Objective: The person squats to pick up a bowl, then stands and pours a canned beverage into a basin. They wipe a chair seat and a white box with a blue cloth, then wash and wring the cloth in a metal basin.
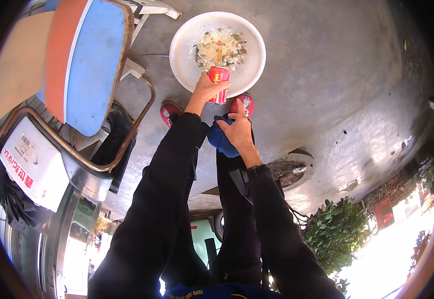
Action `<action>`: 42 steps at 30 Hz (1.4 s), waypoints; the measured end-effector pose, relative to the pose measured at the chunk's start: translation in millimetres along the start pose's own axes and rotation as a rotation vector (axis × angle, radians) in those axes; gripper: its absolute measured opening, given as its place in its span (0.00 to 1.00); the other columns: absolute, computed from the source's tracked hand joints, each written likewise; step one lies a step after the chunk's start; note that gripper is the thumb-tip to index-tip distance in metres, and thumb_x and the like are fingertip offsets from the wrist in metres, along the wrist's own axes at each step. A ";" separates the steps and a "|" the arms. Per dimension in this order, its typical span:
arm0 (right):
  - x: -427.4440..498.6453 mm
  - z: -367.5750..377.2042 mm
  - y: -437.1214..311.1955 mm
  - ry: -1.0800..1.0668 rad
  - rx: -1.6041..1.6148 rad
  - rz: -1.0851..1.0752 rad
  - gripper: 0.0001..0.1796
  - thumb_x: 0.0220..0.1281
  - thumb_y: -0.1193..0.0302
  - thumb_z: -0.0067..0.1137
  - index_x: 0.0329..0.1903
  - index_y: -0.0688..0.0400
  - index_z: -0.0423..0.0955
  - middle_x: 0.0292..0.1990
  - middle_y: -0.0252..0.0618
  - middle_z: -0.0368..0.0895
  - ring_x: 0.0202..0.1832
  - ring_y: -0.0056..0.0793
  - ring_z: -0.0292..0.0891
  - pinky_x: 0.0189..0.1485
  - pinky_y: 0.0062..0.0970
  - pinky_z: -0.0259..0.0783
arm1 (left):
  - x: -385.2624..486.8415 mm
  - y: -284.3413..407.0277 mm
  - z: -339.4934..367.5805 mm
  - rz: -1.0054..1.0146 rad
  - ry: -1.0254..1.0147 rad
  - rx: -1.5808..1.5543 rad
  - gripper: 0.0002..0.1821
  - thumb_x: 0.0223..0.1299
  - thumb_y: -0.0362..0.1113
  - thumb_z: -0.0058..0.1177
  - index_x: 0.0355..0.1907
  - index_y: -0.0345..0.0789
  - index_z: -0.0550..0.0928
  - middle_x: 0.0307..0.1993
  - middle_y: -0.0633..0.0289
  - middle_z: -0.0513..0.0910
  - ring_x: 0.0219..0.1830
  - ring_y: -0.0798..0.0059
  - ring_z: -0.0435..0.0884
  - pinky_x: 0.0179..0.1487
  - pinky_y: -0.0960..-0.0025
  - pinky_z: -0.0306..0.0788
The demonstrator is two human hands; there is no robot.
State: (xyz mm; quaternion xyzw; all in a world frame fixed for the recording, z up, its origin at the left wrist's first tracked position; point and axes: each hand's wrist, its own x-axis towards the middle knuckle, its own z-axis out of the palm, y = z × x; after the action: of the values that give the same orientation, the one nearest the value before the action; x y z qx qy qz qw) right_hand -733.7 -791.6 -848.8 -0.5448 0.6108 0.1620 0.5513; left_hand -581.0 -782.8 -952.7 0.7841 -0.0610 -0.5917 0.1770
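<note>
My left hand (206,89) is closed around a red drink can (219,80), which bears yellow writing and is held upright in the picture over the near rim of a round white basin (254,74). Cooked rice mixed with greens and orange bits (220,46) lies in the middle of the basin. To the right and nearer my body, my right hand (238,129) has its thumb and forefinger extended. A bunched blue cloth (220,140) appears held under its other fingers, which are partly hidden.
The basin rests on a concrete floor (314,56), with my red shoes (169,113) just below. At left stand a blue-topped board (97,63), a metal-framed chair (108,166) and a white box (34,160). A round planter (303,175) and a leafy shrub (336,228) are at right.
</note>
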 end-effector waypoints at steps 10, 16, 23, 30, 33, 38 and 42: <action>-37.9 -25.6 13.0 0.047 0.458 0.098 0.42 0.50 0.72 0.68 0.67 0.64 0.56 0.34 0.43 0.84 0.28 0.21 0.78 0.35 0.22 0.75 | -10.8 20.0 -28.4 -0.025 -0.218 -0.013 0.23 0.43 0.49 0.68 0.38 0.36 0.82 0.29 0.60 0.84 0.27 0.74 0.82 0.32 0.71 0.75; -44.0 -25.0 7.8 0.015 0.628 0.127 0.39 0.52 0.74 0.67 0.65 0.65 0.58 0.35 0.43 0.84 0.29 0.20 0.78 0.35 0.20 0.75 | -17.1 21.7 -42.0 -0.117 -0.306 -0.094 0.26 0.43 0.52 0.68 0.38 0.32 0.81 0.27 0.60 0.83 0.24 0.74 0.81 0.29 0.73 0.74; -47.7 -22.9 6.1 -0.012 0.675 0.122 0.36 0.53 0.76 0.65 0.64 0.66 0.59 0.35 0.44 0.84 0.31 0.20 0.78 0.36 0.19 0.75 | -16.7 23.0 -48.7 -0.198 -0.265 -0.064 0.31 0.41 0.55 0.69 0.37 0.28 0.81 0.27 0.55 0.83 0.25 0.71 0.83 0.28 0.70 0.75; -49.1 -18.9 6.9 -0.034 0.684 0.114 0.34 0.53 0.75 0.65 0.63 0.66 0.61 0.35 0.46 0.84 0.33 0.22 0.79 0.37 0.20 0.75 | -20.9 26.0 -55.3 -0.156 -0.281 0.044 0.34 0.39 0.56 0.69 0.39 0.27 0.81 0.28 0.55 0.83 0.26 0.70 0.83 0.29 0.71 0.75; -49.1 -18.0 7.7 -0.042 0.692 0.131 0.34 0.53 0.75 0.65 0.62 0.67 0.62 0.35 0.46 0.84 0.34 0.23 0.80 0.38 0.21 0.75 | -22.0 25.8 -56.3 -0.179 -0.265 0.076 0.34 0.40 0.57 0.69 0.38 0.26 0.81 0.28 0.54 0.83 0.26 0.70 0.83 0.29 0.71 0.75; -48.1 -16.3 10.1 -0.060 0.679 0.123 0.32 0.53 0.74 0.65 0.60 0.67 0.64 0.35 0.47 0.84 0.35 0.24 0.80 0.39 0.22 0.76 | -21.3 24.1 -58.0 -0.178 -0.254 0.102 0.35 0.39 0.58 0.69 0.37 0.25 0.81 0.28 0.53 0.83 0.25 0.70 0.83 0.27 0.71 0.74; -47.3 -13.4 13.7 -0.058 0.660 0.094 0.31 0.54 0.74 0.65 0.60 0.66 0.64 0.35 0.46 0.84 0.35 0.25 0.80 0.40 0.22 0.75 | -23.1 24.9 -60.9 -0.173 -0.256 0.127 0.36 0.38 0.59 0.70 0.36 0.25 0.81 0.27 0.54 0.83 0.24 0.70 0.83 0.27 0.71 0.74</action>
State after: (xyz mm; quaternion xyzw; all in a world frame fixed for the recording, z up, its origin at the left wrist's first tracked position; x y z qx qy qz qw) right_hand -761.4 -774.4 -809.6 -0.3033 0.6388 -0.0040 0.7070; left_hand -527.1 -786.4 -908.6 0.7143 -0.0528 -0.6947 0.0662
